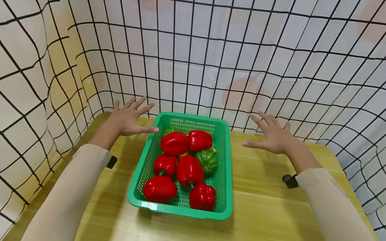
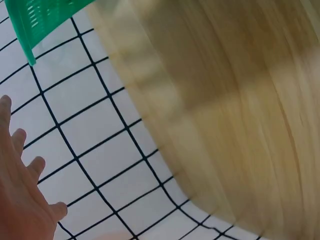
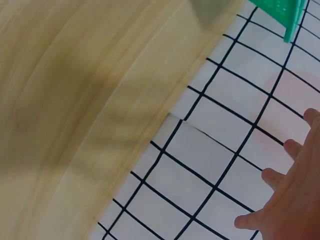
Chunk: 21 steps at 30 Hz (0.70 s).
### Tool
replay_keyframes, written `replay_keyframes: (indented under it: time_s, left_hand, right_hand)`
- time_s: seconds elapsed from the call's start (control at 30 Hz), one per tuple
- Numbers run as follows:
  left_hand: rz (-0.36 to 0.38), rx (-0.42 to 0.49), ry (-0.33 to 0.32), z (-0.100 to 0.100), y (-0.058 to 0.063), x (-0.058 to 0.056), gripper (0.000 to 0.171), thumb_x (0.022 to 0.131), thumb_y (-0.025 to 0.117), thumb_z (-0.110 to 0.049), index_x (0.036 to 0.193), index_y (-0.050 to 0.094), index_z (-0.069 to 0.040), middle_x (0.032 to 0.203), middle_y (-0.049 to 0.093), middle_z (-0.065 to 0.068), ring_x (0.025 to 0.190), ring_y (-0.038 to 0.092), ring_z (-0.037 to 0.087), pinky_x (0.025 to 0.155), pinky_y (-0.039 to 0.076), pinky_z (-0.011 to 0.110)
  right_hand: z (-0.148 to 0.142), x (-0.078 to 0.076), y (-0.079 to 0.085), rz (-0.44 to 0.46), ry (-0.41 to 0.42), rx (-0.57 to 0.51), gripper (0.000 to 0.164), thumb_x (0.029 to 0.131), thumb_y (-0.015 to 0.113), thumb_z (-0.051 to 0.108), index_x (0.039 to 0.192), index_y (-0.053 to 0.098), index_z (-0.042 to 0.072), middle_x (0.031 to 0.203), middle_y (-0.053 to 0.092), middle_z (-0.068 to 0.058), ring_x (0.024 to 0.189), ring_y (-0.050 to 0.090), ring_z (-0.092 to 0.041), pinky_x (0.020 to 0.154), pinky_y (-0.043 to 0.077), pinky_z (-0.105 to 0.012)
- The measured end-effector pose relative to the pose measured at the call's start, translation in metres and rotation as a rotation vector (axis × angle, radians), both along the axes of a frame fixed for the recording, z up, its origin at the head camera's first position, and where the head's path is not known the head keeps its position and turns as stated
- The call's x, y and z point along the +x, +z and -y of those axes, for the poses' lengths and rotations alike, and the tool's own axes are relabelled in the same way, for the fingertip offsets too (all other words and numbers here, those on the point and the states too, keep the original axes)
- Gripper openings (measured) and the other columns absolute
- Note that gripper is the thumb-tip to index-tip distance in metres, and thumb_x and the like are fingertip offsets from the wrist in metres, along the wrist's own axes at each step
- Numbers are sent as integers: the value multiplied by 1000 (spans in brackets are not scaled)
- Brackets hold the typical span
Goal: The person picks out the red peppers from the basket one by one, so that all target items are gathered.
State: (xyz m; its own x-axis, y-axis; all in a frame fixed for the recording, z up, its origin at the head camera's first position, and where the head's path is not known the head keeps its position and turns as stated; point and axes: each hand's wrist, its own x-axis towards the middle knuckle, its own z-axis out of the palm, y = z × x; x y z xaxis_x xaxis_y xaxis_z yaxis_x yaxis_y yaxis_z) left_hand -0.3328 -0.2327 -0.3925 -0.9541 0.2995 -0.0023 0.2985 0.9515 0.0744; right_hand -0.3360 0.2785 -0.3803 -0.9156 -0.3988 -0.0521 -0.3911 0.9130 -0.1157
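Observation:
A green basket point(image 1: 230, 185) stands on the wooden table between my two hands. Several red bell peppers point(image 1: 190, 171) lie in it, along with a dark green ribbed vegetable point(image 1: 207, 161) partly covered by them. Bits of yellow and another green thing show beneath the peppers. My left hand point(image 1: 127, 120) is spread beside the basket's left rim, its thumb pointing at it; whether it touches cannot be told. On the other side my right hand point(image 1: 273, 136) is spread with straight fingers, apart from the basket. Neither hand holds anything.
The wooden table point(image 1: 257, 240) reaches back to a white cloth with a black grid point(image 1: 211, 52), which rises behind and at both sides. Dark straps with small black pieces point(image 1: 290, 181) sit at the sleeve cuffs.

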Motion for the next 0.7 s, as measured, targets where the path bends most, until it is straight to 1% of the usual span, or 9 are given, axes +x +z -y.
replay_keyframes:
  time_s: [0.13, 0.23, 0.37, 0.5, 0.6, 0.7]
  left_hand:
    - [-10, 78, -24, 1, -4, 4, 101, 86, 44, -87, 167, 12, -36, 175, 6, 7, 159, 9, 42, 121, -3, 76]
    - [-10, 133, -44, 0, -6, 8, 98, 88, 46, -84, 167, 13, -35, 175, 9, 9, 158, 12, 43, 122, 3, 75]
    - [6, 209, -51, -1, -8, 16, 95, 90, 50, -80, 167, 14, -36, 173, 14, 11, 156, 16, 47, 120, 16, 76]
    - [50, 302, -49, -1, -9, 27, 92, 90, 54, -75, 166, 15, -40, 173, 16, 10, 155, 20, 49, 114, 28, 79]
    - [75, 351, -57, -1, -12, 34, 88, 92, 55, -72, 165, 19, -38, 172, 17, 10, 155, 20, 47, 112, 30, 79]
    - [81, 387, -67, -1, -17, 41, 84, 94, 55, -69, 165, 23, -37, 172, 19, 11, 155, 22, 47, 112, 29, 79]
  right_hand:
    - [2, 5, -3, -10, 18, -30, 101, 89, 57, 77, 167, 13, 30, 174, 7, -12, 156, 10, -50, 111, 3, -88]
    - [3, 9, -5, -20, 39, -66, 99, 89, 59, 76, 167, 17, 31, 174, 9, -12, 156, 12, -49, 114, 5, -85]
    - [7, 15, -10, -30, 67, -117, 99, 88, 61, 75, 166, 19, 32, 174, 11, -11, 157, 16, -45, 118, 17, -78]
    - [13, 22, -13, -9, 71, -177, 97, 88, 64, 73, 166, 21, 32, 174, 11, -10, 157, 17, -44, 116, 29, -76]
    - [19, 28, -14, 10, 66, -226, 96, 88, 65, 71, 165, 23, 33, 174, 11, -9, 157, 17, -43, 113, 32, -76]
    - [25, 33, -14, 22, 67, -267, 94, 89, 65, 70, 165, 22, 34, 174, 10, -8, 156, 19, -44, 112, 34, -76]
